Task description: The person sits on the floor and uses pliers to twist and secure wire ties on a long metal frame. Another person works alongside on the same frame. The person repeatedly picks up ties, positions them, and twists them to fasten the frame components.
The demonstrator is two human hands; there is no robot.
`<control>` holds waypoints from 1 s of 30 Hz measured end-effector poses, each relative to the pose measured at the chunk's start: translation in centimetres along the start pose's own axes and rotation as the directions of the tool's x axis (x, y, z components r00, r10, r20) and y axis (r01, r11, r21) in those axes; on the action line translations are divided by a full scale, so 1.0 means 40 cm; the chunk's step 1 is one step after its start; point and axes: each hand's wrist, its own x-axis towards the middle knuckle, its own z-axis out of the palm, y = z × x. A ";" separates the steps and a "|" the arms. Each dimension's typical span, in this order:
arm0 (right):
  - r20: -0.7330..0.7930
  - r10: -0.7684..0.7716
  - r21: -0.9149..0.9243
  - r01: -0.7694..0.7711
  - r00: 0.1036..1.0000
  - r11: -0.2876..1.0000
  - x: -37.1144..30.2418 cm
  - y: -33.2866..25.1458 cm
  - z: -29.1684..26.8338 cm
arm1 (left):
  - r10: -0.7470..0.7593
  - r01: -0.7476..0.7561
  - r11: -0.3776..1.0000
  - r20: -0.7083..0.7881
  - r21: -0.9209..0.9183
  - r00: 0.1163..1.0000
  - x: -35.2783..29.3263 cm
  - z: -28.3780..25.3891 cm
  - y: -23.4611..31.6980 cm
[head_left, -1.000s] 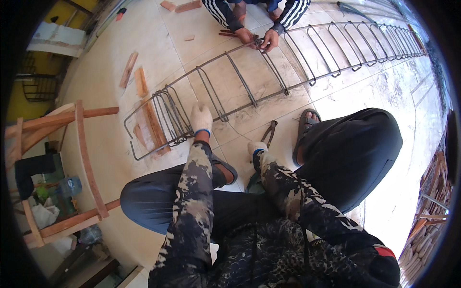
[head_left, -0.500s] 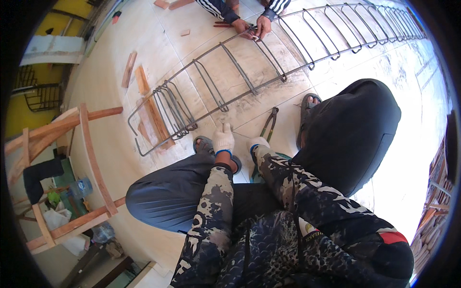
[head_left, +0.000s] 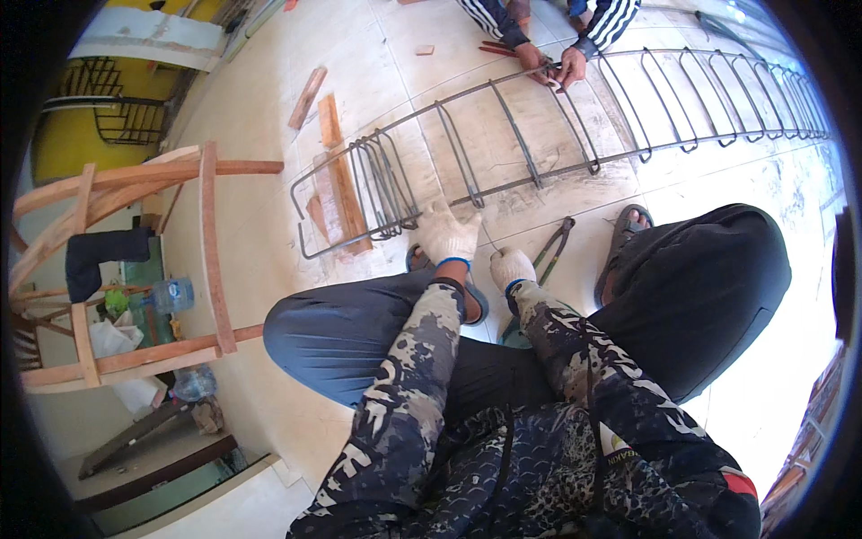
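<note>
A long rebar cage [head_left: 503, 190] of steel bars and bent stirrups lies across the tiled floor in front of me. My left hand [head_left: 449, 235], in a pale work glove, is at its near long bar, fingers bent over the steel and thumb apart, beside several bunched stirrups [head_left: 382, 180]. My right hand [head_left: 512, 267], also gloved, is closed around a thin wire [head_left: 488, 238] that runs up toward the near bar. What lies inside its fingers is hidden. Just right of that hand, green-handled pincers [head_left: 554, 249] lie on the floor.
Across the cage, a co-worker's hands [head_left: 552, 70] work at the far bar, near a red-handled tool [head_left: 498, 48]. Wood pieces [head_left: 346, 193] lie under and beside the cage's left end. A wooden frame [head_left: 208, 242] stands at left. My knees flank my arms.
My left hand has moved up onto the near bar. My right hand has come forward slightly, and a thin wire now shows at it. The whole view has shifted, moving the scene rightward.
</note>
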 end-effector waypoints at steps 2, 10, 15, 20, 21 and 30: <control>-0.057 0.039 0.044 -0.037 0.998 0.998 0.009 0.007 -0.012 | 0.105 -0.105 0.993 0.013 0.049 0.994 0.029 -0.025 -0.011; -0.248 0.154 0.197 -0.106 0.956 0.975 0.008 -0.028 -0.082 | 0.283 -0.282 0.959 0.148 -0.029 0.948 0.087 -0.008 0.017; -0.252 0.191 0.199 -0.142 0.949 0.970 0.015 0.004 -0.066 | 0.297 -0.297 0.955 0.008 -0.006 0.955 0.087 0.064 -0.021; -0.271 0.142 0.177 -0.096 0.952 0.980 0.011 -0.027 -0.080 | 0.306 -0.306 0.952 -0.011 0.025 0.952 0.096 0.089 -0.047; -0.291 0.144 0.187 -0.092 0.946 0.978 0.005 -0.033 -0.087 | 0.290 -0.289 0.957 0.013 -0.015 0.957 0.099 0.090 -0.050; -0.456 -0.239 0.132 0.330 0.857 0.935 0.075 -0.229 -0.183 | 0.253 -0.261 0.955 -0.074 -0.140 0.965 0.105 0.111 -0.059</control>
